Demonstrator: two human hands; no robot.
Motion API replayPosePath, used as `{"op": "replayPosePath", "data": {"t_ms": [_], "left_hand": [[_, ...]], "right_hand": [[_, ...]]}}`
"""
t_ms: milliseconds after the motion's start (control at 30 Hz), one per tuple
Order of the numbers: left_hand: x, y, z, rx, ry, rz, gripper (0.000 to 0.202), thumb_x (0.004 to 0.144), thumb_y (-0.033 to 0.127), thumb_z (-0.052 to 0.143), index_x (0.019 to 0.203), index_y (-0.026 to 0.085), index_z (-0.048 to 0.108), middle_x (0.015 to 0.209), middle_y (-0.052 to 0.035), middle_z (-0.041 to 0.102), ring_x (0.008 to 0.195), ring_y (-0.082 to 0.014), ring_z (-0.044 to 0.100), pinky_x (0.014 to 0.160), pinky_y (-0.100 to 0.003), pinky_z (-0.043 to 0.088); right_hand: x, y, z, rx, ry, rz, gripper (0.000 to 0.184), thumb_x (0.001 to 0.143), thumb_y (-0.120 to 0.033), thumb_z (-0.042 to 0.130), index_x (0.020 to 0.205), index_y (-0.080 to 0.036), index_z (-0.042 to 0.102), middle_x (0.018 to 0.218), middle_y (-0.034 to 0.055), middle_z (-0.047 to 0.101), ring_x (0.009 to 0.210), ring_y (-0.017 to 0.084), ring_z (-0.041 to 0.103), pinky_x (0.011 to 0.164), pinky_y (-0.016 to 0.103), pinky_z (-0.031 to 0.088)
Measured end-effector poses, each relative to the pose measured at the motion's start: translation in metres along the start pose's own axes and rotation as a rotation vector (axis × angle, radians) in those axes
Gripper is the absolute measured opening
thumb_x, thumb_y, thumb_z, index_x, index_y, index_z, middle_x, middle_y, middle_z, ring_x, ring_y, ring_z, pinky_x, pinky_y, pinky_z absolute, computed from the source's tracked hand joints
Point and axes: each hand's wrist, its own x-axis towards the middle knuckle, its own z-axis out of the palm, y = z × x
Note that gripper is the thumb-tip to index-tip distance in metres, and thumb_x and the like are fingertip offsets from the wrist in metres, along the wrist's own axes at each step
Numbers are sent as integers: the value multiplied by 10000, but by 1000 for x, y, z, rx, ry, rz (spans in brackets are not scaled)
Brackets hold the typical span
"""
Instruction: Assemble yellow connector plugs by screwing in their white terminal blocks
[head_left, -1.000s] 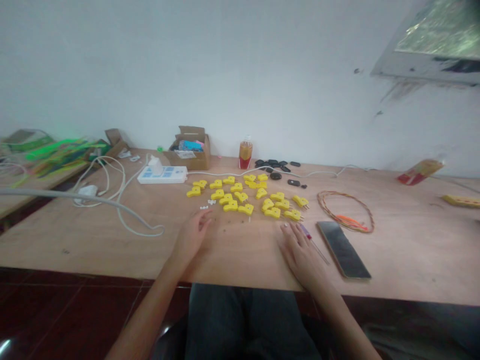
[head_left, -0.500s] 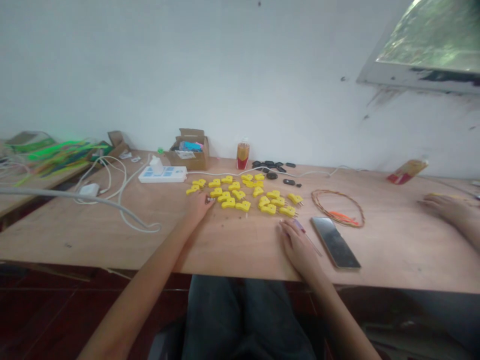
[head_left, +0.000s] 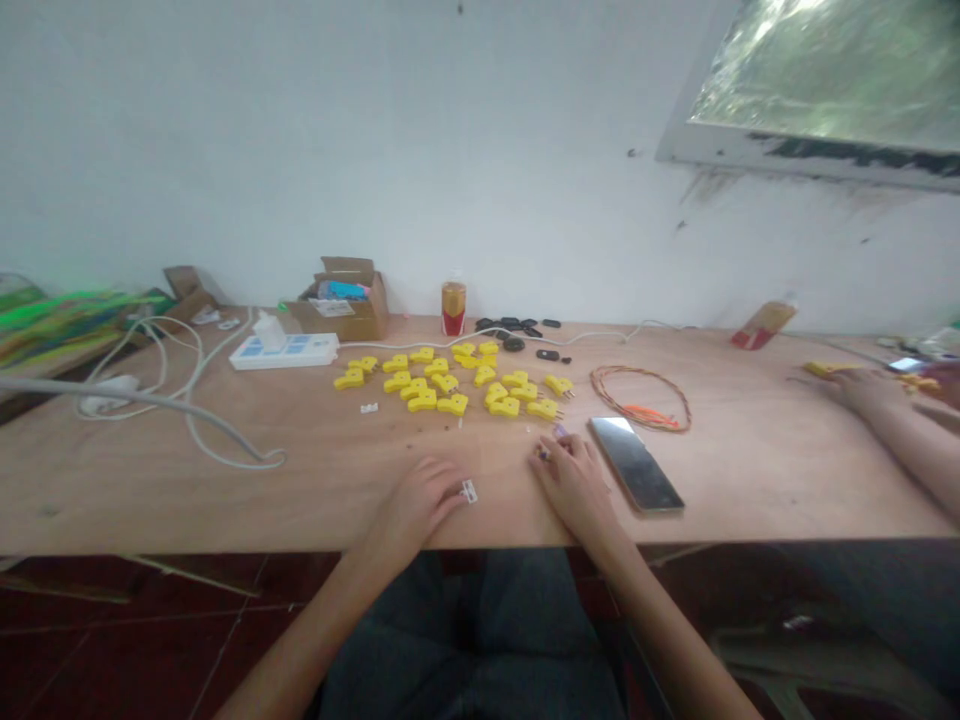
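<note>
My left hand (head_left: 426, 500) is low over the front of the wooden table, fingers closed on a small white plastic piece (head_left: 469, 491). My right hand (head_left: 574, 485) is curled on the tabletop, closed around a screwdriver (head_left: 559, 431); only its purplish handle end shows past the fingers, with a small light bit at the fingertips too blurred to name. Beyond both hands lie several yellow two-pin plugs (head_left: 422, 400) in a loose spread. Another small white piece (head_left: 369, 408) rests left of them.
Right of my right hand are a phone (head_left: 637, 465) and a coiled brown wire (head_left: 641, 372). Behind stand a drink bottle (head_left: 453, 305), black plug parts (head_left: 514, 343), an open carton (head_left: 345, 318) and a power strip (head_left: 300, 350). A co-worker's hand (head_left: 870, 390) is far right.
My left hand has come back from the yellow plugs towards the table's front edge with the white piece. My right hand has curled its fingers more. The view has swung slightly right.
</note>
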Motion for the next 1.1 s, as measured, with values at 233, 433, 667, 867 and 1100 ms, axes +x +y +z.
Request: {"op": "replayPosePath", "data": {"t_ms": [233,433,667,867,1100], "left_hand": [[-7,-9,8,-11,41,-118,598,859,193,842,1425,267,666,1372,-89,743,1277,-323,673,1129,-542,535],[-4,0,16,-107,13,-190,691,869,83,785,1489,326,606,1302,-56,766,1179,-268,733,1030,-444,619],[-10,0,13,-220,9,-247,874,793,-16,816,1518,388,543,1228,-11,780,1140,-236,756,985,-381,649],[-12,-2,18,-236,-20,-195,939,761,-39,820,1533,397,508,1179,-7,747,1066,-206,763,923,-302,658],[-12,1,13,-180,-43,-129,873,768,-13,859,1508,319,535,1112,-29,739,1028,-214,744,882,-298,664]], "right_hand": [[2,-3,-7,31,-34,-88,236,1044,-239,541,1091,-207,771,1122,141,744,1077,328,681,972,516,573],[2,-37,-13,309,-286,-278,440,987,-74,484,1343,-227,692,1209,105,783,1102,259,740,951,414,617],[-2,-56,5,530,-381,-94,242,984,-154,611,1072,-265,806,1042,56,848,953,231,809,891,357,662],[-8,-40,8,486,-416,-91,243,1017,-225,606,1091,-307,822,1033,41,859,919,232,830,841,329,688],[-12,-39,6,437,-426,-108,229,1018,-239,610,1073,-290,826,995,44,864,888,231,836,855,328,691]]}}
